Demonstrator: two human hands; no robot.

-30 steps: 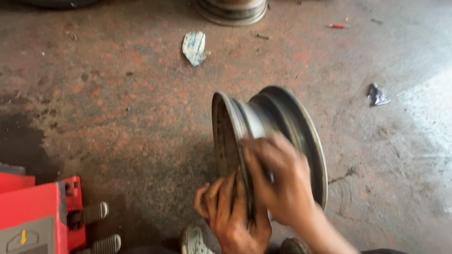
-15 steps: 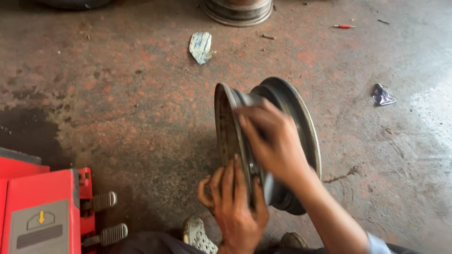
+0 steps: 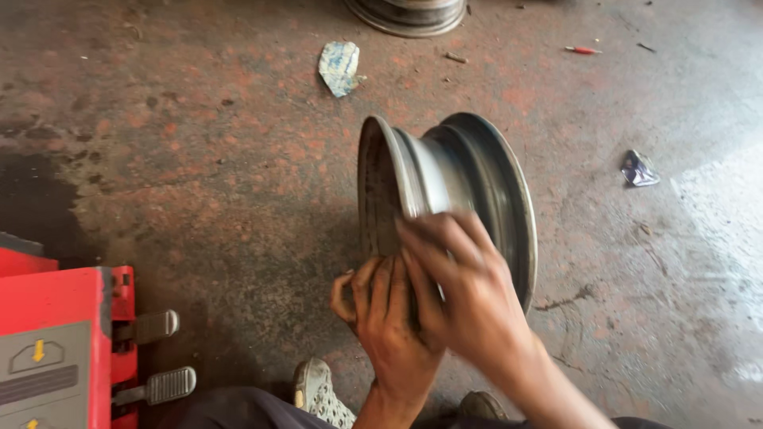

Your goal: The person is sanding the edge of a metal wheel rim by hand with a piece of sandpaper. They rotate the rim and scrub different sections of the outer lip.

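A bare grey metal wheel rim [image 3: 469, 175] stands upright on its edge on the stained concrete floor [image 3: 199, 159]. My left hand [image 3: 385, 318] grips the near lower part of the rim's left flange, fingers curled over its edge. My right hand [image 3: 465, 290] lies across the rim's barrel just right of the left hand, fingers spread and pressed on the metal, slightly blurred. The lower part of the rim is hidden behind both hands.
A red machine with two metal foot pedals [image 3: 151, 357] stands at the lower left. My shoe [image 3: 322, 393] is below the hands. A crumpled scrap [image 3: 339, 67] and a second rim [image 3: 405, 12] lie farther off; a dark wrapper [image 3: 638, 168] lies right.
My right hand has slid down the rim's barrel toward me and now lies lower beside the left hand. The rim still stands in the same place.
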